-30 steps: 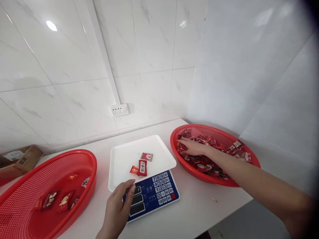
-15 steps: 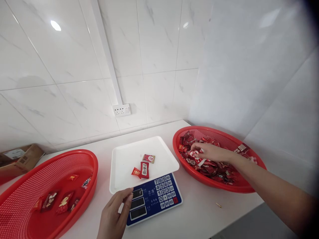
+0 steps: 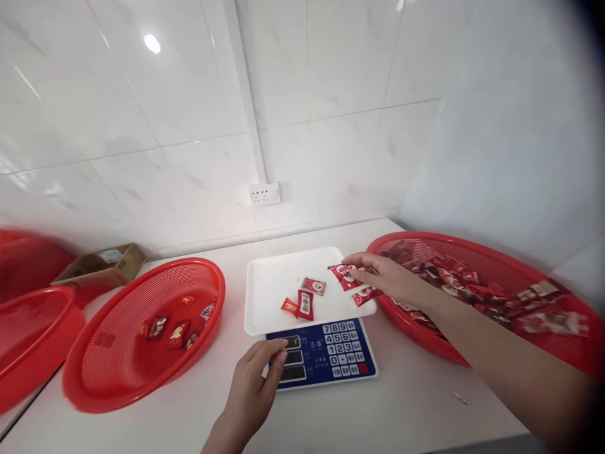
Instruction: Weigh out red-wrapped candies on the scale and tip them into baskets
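Observation:
My right hand (image 3: 378,275) grips a red-and-white wrapped candy (image 3: 344,276) over the right part of the white weighing tray (image 3: 269,287). A second red wrapped candy (image 3: 363,295) shows just under its fingers; whether the hand holds that one too, I cannot tell. Three small wrapped candies lie together on the tray: a gold-and-pink one (image 3: 314,286), a dark red one (image 3: 305,305) and an orange-red one (image 3: 289,307). My left hand (image 3: 258,384) is at the left edge of the blue digital scale (image 3: 321,353), fingers curled, thumb and forefinger slightly apart by the displays.
On the right stands a red basket (image 3: 454,236) heaped with wrapped candies. Another red basket (image 3: 142,302), at left, holds several candies. Further left are a red basket (image 3: 33,353) and a cardboard box (image 3: 113,268). A small gold scrap (image 3: 461,398) lies on the white table (image 3: 401,416).
My right hand has lifted out of the right basket and moved left over the tray, carrying red wrapped candy. My left hand stays beside the scale. The view has turned left.

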`<move>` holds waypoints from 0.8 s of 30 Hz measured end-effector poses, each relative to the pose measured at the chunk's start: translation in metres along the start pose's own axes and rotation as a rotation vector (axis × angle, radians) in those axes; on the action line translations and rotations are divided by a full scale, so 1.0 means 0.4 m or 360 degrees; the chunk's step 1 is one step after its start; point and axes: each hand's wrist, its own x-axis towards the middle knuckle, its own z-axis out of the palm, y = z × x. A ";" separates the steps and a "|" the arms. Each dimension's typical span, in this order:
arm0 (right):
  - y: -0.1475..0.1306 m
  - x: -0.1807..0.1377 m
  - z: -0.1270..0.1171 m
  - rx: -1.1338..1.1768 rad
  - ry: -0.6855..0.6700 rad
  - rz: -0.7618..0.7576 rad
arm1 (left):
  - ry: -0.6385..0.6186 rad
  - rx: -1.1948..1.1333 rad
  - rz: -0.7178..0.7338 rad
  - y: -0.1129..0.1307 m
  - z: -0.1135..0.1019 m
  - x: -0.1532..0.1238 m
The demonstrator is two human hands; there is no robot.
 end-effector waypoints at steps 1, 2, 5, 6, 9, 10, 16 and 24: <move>0.004 0.013 0.019 -0.0083 0.0000 -0.0029 | 0.0000 0.0011 -0.0007 0.001 -0.006 -0.005; 0.010 0.022 0.035 -0.0199 0.0013 -0.0066 | 0.0011 0.0022 -0.0016 0.001 -0.013 -0.010; 0.036 0.028 0.057 -0.0533 0.0118 -0.0132 | 0.0061 0.0055 -0.0060 -0.008 -0.035 -0.032; 0.043 0.022 0.059 -0.0589 0.0147 -0.0119 | 0.0080 0.0068 -0.0080 -0.014 -0.041 -0.040; 0.053 -0.005 0.056 -0.0640 0.0227 -0.0003 | 0.0114 0.0095 -0.0154 -0.032 -0.049 -0.067; 0.053 -0.014 0.056 -0.0645 0.0242 0.0036 | 0.0117 0.0098 -0.0182 -0.038 -0.049 -0.074; 0.021 -0.048 0.074 -0.0635 0.0299 0.0120 | 0.0061 0.0084 -0.0227 -0.041 -0.032 -0.091; -0.032 -0.025 0.133 -0.0435 0.0256 -0.0055 | 0.0038 0.0059 -0.0194 -0.028 -0.029 -0.090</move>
